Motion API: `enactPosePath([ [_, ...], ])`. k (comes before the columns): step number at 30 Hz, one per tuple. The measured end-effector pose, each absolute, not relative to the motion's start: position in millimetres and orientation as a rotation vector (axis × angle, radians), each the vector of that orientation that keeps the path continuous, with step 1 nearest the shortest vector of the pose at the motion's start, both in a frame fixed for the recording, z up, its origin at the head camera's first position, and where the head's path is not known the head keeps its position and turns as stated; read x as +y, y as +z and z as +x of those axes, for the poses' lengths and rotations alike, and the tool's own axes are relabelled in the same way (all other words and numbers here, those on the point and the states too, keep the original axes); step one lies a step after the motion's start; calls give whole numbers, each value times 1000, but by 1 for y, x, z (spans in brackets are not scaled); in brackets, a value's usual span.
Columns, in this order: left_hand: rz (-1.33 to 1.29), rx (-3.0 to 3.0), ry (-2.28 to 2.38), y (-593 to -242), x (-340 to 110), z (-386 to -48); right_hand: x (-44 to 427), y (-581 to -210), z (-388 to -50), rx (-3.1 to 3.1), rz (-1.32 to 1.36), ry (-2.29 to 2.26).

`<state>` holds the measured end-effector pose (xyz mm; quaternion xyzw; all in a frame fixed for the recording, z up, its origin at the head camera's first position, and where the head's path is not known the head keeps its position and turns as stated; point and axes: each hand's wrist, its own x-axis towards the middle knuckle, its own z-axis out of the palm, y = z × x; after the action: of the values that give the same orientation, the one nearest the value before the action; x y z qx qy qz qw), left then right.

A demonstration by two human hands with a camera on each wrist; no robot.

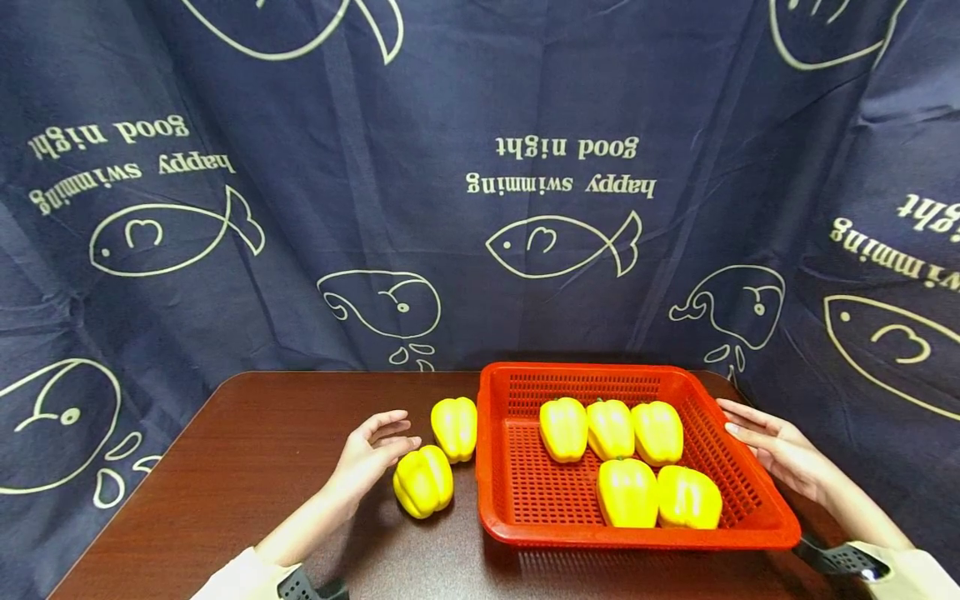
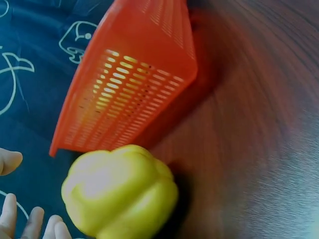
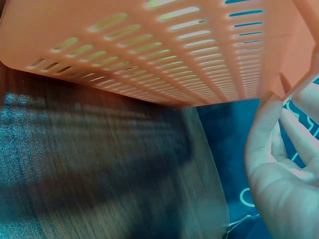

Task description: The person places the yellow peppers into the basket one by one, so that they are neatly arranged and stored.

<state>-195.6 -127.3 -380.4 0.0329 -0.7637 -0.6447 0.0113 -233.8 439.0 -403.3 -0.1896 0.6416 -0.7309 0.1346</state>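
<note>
My left hand (image 1: 363,457), fingers spread and loosely bent, hovers beside the nearer yellow bell pepper (image 1: 423,482) on the table. In the left wrist view, fingertips (image 2: 35,223) show left of a yellow bell pepper (image 2: 119,191), apart from it. Another yellow bell pepper (image 1: 454,428) lies behind the nearer one, against the left side of the red plastic basket (image 1: 491,467). Several yellow bell peppers lie inside the basket, in two rows. My right hand (image 1: 787,458) is at the basket's right rim; in the right wrist view its thumb and fingers (image 3: 266,119) lightly pinch that rim.
The dark brown wooden table (image 1: 247,442) carries the basket and the loose peppers. A dark blue curtain (image 1: 420,167) with fish and whale drawings hangs close behind the table and along its sides. The basket stands near the table's right edge.
</note>
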Motion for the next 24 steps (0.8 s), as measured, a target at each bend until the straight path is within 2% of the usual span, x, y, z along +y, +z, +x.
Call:
enactPosePath([
  [14,202,-2470,-1991,-414,-135,-185,439,-403,-233,1843,-555,-2128],
  [24,274,-2494,-1997,-425,-125,-181,438,-405,-234,1794,-617,-2145],
])
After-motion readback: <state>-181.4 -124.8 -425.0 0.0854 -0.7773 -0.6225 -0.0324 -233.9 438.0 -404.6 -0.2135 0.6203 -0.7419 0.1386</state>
